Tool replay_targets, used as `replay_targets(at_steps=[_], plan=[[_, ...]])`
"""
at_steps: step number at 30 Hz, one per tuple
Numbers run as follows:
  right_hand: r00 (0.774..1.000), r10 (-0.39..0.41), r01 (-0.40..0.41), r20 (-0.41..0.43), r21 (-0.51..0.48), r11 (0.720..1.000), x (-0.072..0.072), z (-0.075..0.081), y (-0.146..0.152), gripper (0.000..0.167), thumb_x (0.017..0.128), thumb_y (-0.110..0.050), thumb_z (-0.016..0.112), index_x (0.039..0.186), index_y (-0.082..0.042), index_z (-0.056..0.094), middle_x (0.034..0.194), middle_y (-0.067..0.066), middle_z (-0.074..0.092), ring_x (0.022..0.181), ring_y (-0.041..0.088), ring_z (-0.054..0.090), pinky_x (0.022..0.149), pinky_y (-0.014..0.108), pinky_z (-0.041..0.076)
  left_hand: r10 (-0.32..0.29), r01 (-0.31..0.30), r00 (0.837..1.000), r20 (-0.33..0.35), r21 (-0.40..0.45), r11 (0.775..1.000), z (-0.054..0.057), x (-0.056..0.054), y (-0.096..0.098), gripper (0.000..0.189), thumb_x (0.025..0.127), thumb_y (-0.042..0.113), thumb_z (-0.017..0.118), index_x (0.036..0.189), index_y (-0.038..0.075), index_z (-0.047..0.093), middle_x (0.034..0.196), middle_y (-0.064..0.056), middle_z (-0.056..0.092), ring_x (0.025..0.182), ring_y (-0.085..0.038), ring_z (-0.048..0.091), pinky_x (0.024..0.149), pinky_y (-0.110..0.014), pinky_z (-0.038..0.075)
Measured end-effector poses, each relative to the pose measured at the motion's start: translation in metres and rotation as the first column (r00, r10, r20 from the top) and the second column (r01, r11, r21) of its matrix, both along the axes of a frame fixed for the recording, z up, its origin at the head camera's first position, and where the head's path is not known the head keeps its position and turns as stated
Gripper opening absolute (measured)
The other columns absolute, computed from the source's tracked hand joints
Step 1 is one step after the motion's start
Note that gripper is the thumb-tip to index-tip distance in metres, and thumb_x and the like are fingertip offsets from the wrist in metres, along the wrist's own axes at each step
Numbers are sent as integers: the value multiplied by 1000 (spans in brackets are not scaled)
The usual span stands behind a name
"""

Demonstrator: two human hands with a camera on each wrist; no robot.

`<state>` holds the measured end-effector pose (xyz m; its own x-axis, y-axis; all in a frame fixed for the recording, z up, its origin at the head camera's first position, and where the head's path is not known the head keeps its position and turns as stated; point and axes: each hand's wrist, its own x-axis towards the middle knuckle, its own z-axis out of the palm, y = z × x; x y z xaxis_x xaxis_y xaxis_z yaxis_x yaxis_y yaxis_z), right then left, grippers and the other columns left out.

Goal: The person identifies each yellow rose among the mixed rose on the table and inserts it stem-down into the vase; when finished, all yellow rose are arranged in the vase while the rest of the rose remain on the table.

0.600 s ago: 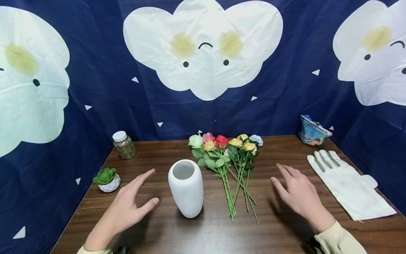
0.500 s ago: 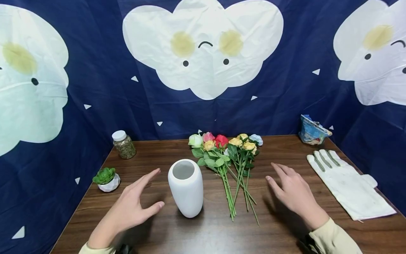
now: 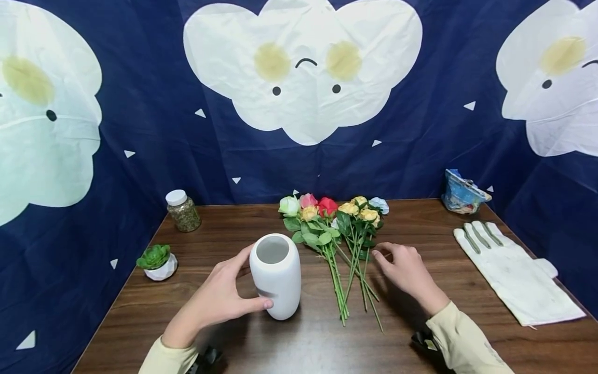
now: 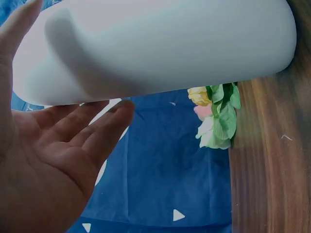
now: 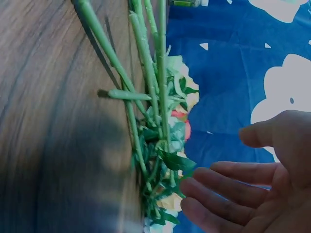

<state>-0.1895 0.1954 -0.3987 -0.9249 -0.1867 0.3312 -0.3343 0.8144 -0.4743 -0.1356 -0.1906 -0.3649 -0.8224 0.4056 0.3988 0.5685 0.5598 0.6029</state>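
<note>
A white vase (image 3: 275, 280) stands upright on the table. My left hand (image 3: 217, 296) reaches around its left side, the thumb before its front and the fingers partly hidden behind it. In the left wrist view the palm (image 4: 53, 174) is apart from the vase (image 4: 165, 43); firm contact cannot be told. To the vase's right lie artificial roses, a red rose (image 3: 327, 206) and yellow roses (image 3: 358, 208) among them, with green stems (image 3: 341, 291) toward me. My right hand (image 3: 404, 270) hovers just right of the stems, fingers loosely bent, holding nothing in the right wrist view.
At left stand a potted succulent (image 3: 159, 264) and a white-lidded jar (image 3: 183, 212) of dried greenery. At right lie white gloves (image 3: 518, 275), with a crumpled blue bag (image 3: 462, 192) behind them. A dark blue cloth (image 3: 205, 171) hangs behind the table (image 3: 243, 343).
My left hand has moved right, up to the vase and around its side. The right hand has moved left to the flower stems, its fingers bending more. The vase and flowers stay put.
</note>
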Motion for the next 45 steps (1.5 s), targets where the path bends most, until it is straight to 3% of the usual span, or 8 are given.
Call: replay_targets(at_steps=[5, 8, 11, 15, 20, 33, 45], plan=[[998, -28, 28, 51, -14, 999, -10, -5, -5, 22, 99, -15, 67, 104, 4, 78, 83, 12, 76, 61, 18, 61, 68, 47, 57, -1, 1, 1000, 6, 18, 1000, 0, -4, 4, 94, 71, 33, 95, 149, 9, 49, 130, -3, 70, 114, -20, 69, 93, -38, 59], [997, -27, 29, 77, -21, 999, -16, -8, -9, 23, 98, -16, 67, 102, 3, 79, 86, 13, 77, 70, 27, 69, 75, 52, 58, -2, 2, 1000, 16, 34, 999, 0, -6, 6, 93, 71, 33, 95, 149, 12, 49, 127, 1, 70, 113, -17, 69, 94, -37, 59], [990, -18, 24, 142, -39, 999, -22, -13, -13, 25, 100, -18, 66, 101, 2, 80, 77, 9, 76, 70, 27, 71, 78, 51, 58, -17, 15, 1000, 27, 60, 998, 1, -8, 9, 91, 71, 33, 96, 148, 15, 49, 125, 3, 70, 111, -16, 69, 93, -38, 59], [959, -22, 54, 283, -106, 993, -30, -19, -15, 29, 101, -22, 65, 94, 1, 79, 63, 4, 71, 58, 16, 68, 66, 40, 59, -42, 40, 999, 21, 82, 996, 0, -11, 12, 90, 71, 33, 96, 146, 15, 50, 123, 2, 71, 108, -15, 70, 92, -38, 59], [918, -11, 107, 398, -220, 970, -33, -26, -18, 30, 101, -21, 66, 93, 5, 77, 69, 8, 72, 56, 16, 68, 53, 32, 59, -34, 33, 999, 14, 78, 996, -2, -11, 13, 88, 70, 35, 96, 144, 15, 52, 122, 4, 71, 107, -13, 69, 91, -36, 58], [905, 40, 85, 424, -272, 958, -33, -28, -26, 24, 99, -15, 69, 94, 7, 78, 68, 9, 72, 57, 18, 70, 54, 32, 61, -17, 13, 999, 41, 92, 996, -4, -10, 12, 89, 70, 33, 96, 145, 15, 52, 122, 5, 70, 109, -13, 67, 93, -37, 57], [896, 21, 115, 443, -278, 954, -34, -27, -28, 18, 96, -6, 69, 92, 9, 77, 68, 9, 71, 54, 16, 69, 53, 30, 60, -21, 16, 999, 46, 99, 995, -4, -10, 12, 89, 70, 33, 96, 145, 15, 52, 123, 4, 70, 110, -13, 67, 94, -37, 57]])
